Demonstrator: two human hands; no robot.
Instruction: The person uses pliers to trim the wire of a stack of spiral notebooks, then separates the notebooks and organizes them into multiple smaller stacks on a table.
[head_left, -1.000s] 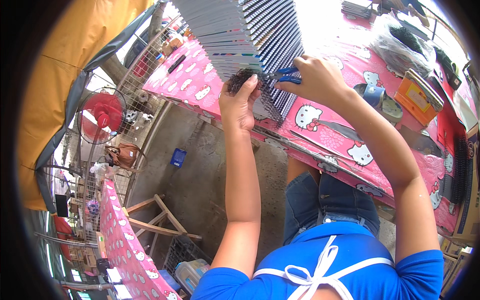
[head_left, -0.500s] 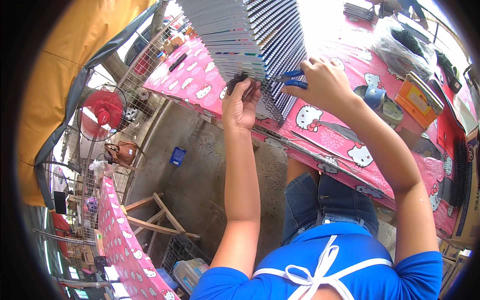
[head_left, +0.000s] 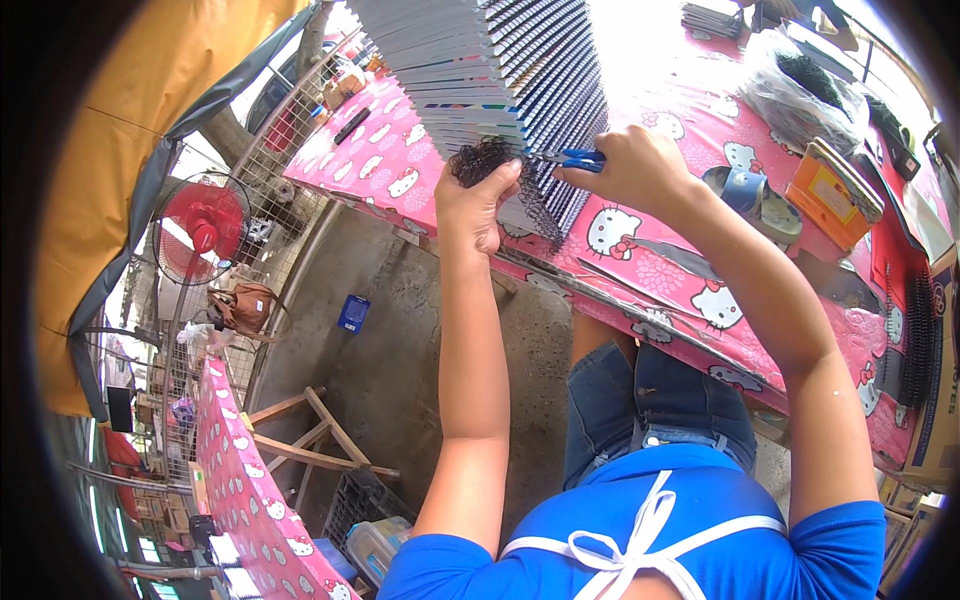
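A tall stack of spiral-bound booklets (head_left: 440, 60) leans across the table, its bound edges lined with dark coils toward the right. My left hand (head_left: 466, 212) is closed at the lower end of the stack, its thumb pressed against a tangle of thin black coil ends (head_left: 478, 158). More loose coil hangs below the bound edge. In my right hand (head_left: 645, 168) is a pair of blue-handled pliers (head_left: 578, 160). Their jaws point left and meet the coils beside my left thumb; whether they bite on a coil is too small to tell.
The table has a pink patterned cover (head_left: 610, 232). On its right are a clear plastic bag (head_left: 800, 90) of black coils, a slipper-like blue item (head_left: 750, 200) and an orange booklet (head_left: 830, 195). A red fan (head_left: 205, 228) stands left, by a wire fence.
My left hand has shifted slightly left, its fingers now curled behind the coil tangle, which shows more fully. The right hand and pliers have moved slightly left and down.
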